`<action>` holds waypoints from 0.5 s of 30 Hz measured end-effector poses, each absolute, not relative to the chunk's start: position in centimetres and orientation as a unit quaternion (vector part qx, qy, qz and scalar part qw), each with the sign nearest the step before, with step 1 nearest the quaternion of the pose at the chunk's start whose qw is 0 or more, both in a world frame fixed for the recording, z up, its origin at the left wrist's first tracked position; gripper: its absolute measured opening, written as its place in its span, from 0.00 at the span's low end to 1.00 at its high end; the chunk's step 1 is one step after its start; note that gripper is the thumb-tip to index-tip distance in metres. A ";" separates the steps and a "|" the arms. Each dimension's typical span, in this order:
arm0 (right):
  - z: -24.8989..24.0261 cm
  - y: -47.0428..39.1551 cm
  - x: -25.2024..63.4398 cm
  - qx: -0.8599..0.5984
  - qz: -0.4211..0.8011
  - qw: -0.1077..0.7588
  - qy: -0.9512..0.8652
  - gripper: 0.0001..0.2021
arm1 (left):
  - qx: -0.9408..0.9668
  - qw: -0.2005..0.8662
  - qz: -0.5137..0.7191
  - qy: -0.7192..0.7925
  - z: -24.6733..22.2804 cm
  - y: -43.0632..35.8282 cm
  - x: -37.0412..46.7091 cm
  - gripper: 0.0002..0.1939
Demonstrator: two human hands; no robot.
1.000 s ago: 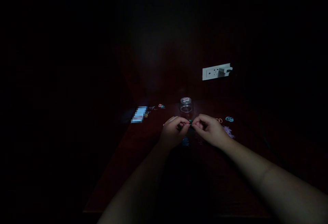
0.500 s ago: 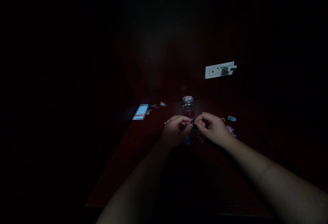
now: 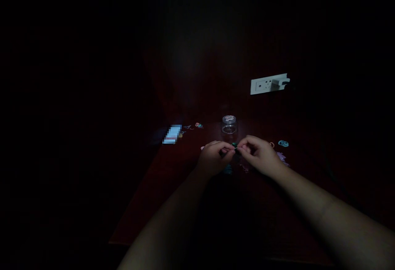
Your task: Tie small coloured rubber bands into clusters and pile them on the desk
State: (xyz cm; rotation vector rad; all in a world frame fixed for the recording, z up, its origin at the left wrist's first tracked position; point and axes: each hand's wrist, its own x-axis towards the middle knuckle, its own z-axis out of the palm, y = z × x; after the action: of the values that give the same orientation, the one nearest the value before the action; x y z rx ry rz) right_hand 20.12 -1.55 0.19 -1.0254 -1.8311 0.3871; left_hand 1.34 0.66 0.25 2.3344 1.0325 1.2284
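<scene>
My left hand [image 3: 215, 156] and my right hand [image 3: 258, 154] meet above the dark red table, thumbs and index fingers pinched close together. A thin pale strand [image 3: 236, 148], looking like a small elastic band, runs between the two sets of fingertips. Just behind them shows a small dark green piece [image 3: 234, 144]; whether it is held or lies on the table I cannot tell. Teal bits [image 3: 227, 169] and pinkish loops [image 3: 244, 168] lie below the hands. Beside my right hand are a purple pile [image 3: 282, 158], an orange ring [image 3: 272, 144] and blue loops [image 3: 283, 143].
A clear lidded jar [image 3: 229, 125] stands behind my hands. At the far left edge lies a lit phone-like screen [image 3: 172, 134], with small coloured loops [image 3: 199, 125] to its right. A white wall socket [image 3: 268, 84] holds a plug. The surroundings are very dark.
The view has shifted slightly, so everything sits a little further right. Both hands keep their pinch; the strand between them now looks paler and the green piece shows just behind the fingertips.
</scene>
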 end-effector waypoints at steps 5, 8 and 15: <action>0.4 -1.5 20.2 -0.414 0.155 0.477 -0.759 0.05 | 0.812 0.140 0.440 0.357 0.5 0.7 1.3 0.04; 0.7 -1.7 20.3 -0.413 0.146 0.473 -0.765 0.04 | 0.808 0.142 0.445 0.359 0.7 0.6 1.2 0.04; 1.0 -1.8 20.2 -0.410 0.133 0.471 -0.770 0.04 | 0.804 0.150 0.446 0.363 0.7 0.5 1.2 0.04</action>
State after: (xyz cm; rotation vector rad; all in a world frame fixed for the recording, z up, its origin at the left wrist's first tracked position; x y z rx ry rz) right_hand 20.23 -1.76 1.00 -1.0030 -1.8848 0.3260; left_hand 1.18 0.52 0.71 2.3101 1.0420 1.2826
